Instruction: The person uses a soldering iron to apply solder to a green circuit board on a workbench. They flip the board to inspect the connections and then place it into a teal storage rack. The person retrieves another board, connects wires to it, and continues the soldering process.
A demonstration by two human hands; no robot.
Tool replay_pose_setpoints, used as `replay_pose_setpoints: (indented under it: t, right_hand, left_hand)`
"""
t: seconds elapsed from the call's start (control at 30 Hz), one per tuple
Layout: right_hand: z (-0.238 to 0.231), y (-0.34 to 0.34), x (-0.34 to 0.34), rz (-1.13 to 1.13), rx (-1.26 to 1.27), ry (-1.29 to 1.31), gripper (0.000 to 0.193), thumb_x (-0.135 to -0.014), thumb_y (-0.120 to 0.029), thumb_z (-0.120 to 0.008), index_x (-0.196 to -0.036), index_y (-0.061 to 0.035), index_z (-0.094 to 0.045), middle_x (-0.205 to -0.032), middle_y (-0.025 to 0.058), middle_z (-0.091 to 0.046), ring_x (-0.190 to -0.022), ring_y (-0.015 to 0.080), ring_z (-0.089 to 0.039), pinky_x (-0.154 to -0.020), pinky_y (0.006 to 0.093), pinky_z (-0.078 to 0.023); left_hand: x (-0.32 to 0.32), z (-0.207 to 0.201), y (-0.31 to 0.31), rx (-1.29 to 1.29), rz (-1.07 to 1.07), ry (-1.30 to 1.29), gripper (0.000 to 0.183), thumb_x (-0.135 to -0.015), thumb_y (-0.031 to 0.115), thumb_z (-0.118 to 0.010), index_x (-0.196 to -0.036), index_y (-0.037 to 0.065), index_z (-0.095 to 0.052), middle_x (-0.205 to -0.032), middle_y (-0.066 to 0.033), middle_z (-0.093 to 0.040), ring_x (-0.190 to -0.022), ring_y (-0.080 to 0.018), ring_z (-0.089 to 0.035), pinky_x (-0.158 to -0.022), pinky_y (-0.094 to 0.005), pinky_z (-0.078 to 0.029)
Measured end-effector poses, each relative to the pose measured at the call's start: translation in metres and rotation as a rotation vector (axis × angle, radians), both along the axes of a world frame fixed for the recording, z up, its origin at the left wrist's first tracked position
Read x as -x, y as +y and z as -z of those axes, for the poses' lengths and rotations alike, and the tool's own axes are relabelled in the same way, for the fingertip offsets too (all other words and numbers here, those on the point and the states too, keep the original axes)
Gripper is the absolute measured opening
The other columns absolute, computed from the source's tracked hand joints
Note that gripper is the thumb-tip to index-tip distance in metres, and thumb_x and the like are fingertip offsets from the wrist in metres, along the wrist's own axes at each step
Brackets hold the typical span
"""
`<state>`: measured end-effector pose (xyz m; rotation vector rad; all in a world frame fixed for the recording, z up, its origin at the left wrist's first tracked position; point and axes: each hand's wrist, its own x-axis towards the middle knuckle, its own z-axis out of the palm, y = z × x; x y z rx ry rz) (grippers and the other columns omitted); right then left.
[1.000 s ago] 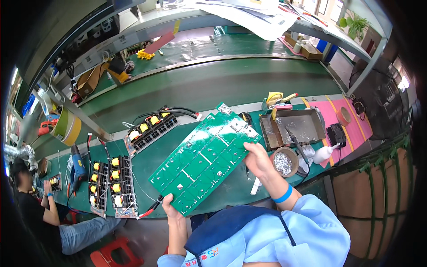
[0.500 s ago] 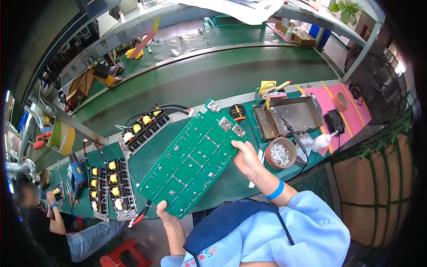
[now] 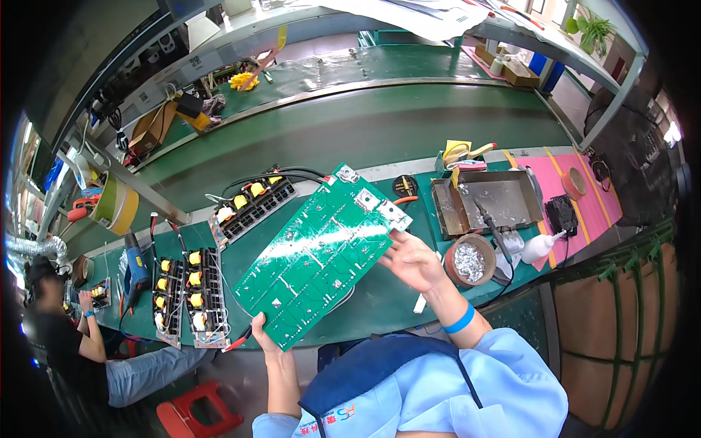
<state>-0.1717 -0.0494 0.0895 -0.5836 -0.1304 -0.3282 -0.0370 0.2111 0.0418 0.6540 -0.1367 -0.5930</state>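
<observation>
Board (image 3: 315, 255), left hand (image 3: 269, 339) at near end, right hand (image 3: 419, 266) at right edge

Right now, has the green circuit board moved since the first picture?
Yes: the green board has shifted left, farther from the metal tray in view.

Green worktop (image 3: 383, 306), loaded at both sides!
Black modules (image 3: 207, 293) sit left, metal tray (image 3: 515, 201) and brown tub (image 3: 450, 273) right, and far left, seemingly a heat gun (image 3: 136, 269)!
</observation>
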Motion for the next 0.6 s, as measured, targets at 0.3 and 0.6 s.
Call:
replay_pose_setpoints:
  t: [0.3,0.6]
  right_hand:
    - [0.04,0.001,0.002,0.105,0.147,0.407,0.025,-0.086,-0.017,-0.05,-0.106,-0.0018,-0.052,-0.104,0.01,-0.056,-0.097,0.0214,-0.054,-0.08,0.0342,-0.044]
    - [0.037,0.022,-0.021,-0.06,0.027,0.182,0.048,-0.078,-0.019,-0.058,-0.121,-0.0112,-0.039,-0.115,0.0025,-0.047,-0.104,0.0181,-0.045,-0.088,0.0368,-0.034]
  left_hand:
    - [-0.001,-0.011,0.001,0.008,-0.021,0.021,0.058,-0.072,0.028,-0.054,-0.121,0.001,-0.038,-0.114,-0.0164,-0.049,-0.099,-0.0304,-0.052,-0.082,-0.0431,-0.046]
    - [0.009,-0.015,-0.011,0.071,0.04,0.135,0.054,-0.072,0.027,-0.055,-0.117,0.001,-0.043,-0.113,-0.0162,-0.051,-0.101,-0.0306,-0.052,-0.087,-0.0439,-0.042]
